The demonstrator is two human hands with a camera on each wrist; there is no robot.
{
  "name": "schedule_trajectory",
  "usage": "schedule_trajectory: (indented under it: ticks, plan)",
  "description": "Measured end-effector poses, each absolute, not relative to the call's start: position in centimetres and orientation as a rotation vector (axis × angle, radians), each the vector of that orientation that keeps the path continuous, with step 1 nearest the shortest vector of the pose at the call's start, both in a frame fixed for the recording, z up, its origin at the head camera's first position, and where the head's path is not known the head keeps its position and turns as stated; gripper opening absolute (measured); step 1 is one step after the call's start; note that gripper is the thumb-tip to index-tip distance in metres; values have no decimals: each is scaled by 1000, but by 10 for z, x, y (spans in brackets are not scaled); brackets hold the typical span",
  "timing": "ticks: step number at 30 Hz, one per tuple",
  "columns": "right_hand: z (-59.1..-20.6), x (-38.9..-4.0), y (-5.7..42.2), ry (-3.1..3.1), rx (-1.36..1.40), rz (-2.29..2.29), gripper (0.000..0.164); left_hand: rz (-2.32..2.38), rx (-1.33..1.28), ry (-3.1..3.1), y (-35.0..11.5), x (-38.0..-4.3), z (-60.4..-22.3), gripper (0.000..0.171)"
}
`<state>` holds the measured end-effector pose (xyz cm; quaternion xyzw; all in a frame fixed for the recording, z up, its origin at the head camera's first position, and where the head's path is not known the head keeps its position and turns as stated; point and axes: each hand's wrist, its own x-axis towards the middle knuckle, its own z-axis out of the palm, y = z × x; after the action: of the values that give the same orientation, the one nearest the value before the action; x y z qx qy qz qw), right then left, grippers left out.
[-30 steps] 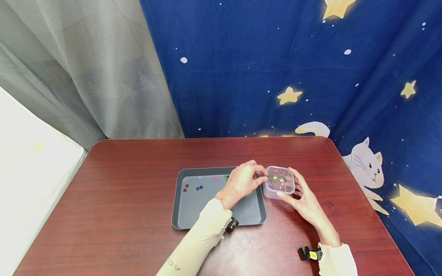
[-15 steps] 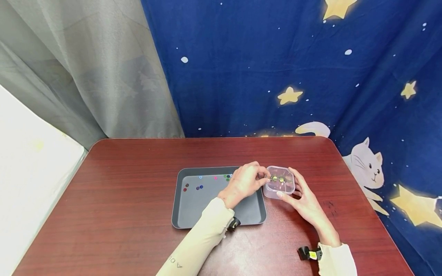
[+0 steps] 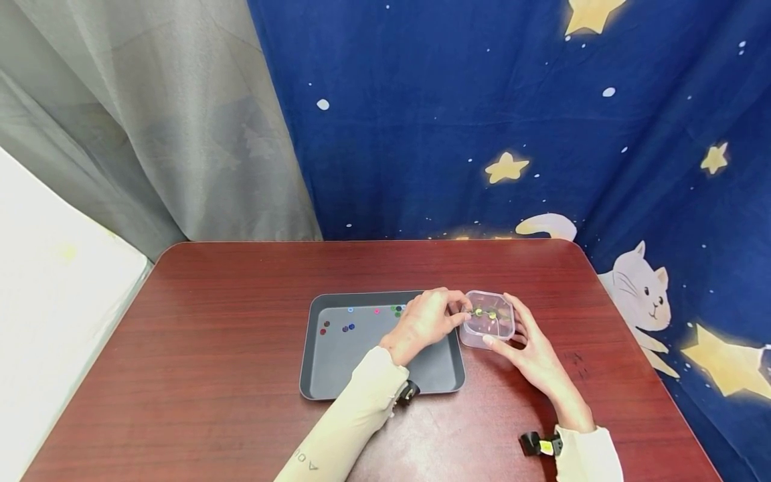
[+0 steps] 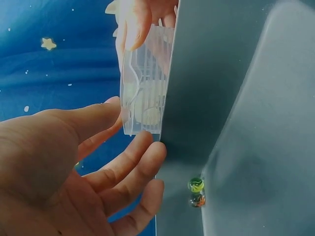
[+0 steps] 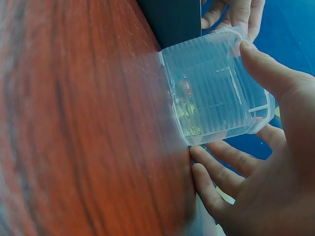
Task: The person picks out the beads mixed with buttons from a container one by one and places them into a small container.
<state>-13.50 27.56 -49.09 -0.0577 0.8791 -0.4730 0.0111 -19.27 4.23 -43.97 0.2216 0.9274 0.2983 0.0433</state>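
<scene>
A clear plastic box (image 3: 500,340) with yellow-green marbles (image 5: 189,113) at its bottom stands on the table, just right of a dark grey tray (image 3: 460,375). My right hand (image 3: 536,351) grips it from the right, thumb at the near corner and index finger at the far one. My left hand (image 3: 424,321) reaches over the tray and pinches the box's left upper edge with thumb and index finger. In the left wrist view, the other fingers (image 4: 152,157) are bent beside the box wall. Several small coloured marbles (image 3: 351,327) lie in the tray, including a green one (image 4: 196,185).
The reddish-brown wooden table (image 3: 229,348) spreads around the tray and box. A blue star-patterned curtain (image 3: 421,134) hangs behind its far edge, with a grey curtain (image 3: 181,134) at the left.
My left hand has moved slightly right, its fingertips going from beside the box to its left upper edge. The right hand and box have stayed in place.
</scene>
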Motion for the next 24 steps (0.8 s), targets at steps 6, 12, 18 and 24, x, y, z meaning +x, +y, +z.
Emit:
schedule_trajectory:
  ticks: [6, 12, 18, 24]
  plan:
    - [-492, -134, 276, 2746, -180, -1472, 90, 937, 691, 2815, 41, -192, -441, 15]
    - [-492, -134, 276, 2743, -189, -1474, 90, 940, 729, 2839, 40, -191, -441, 15]
    - [-492, -135, 275, 2742, -187, -1476, 89, 987, 754, 2852, 37, -193, -439, 19]
    - [-492, -135, 275, 2748, -174, -1473, 90, 967, 681, 2943, 34, -194, -439, 20]
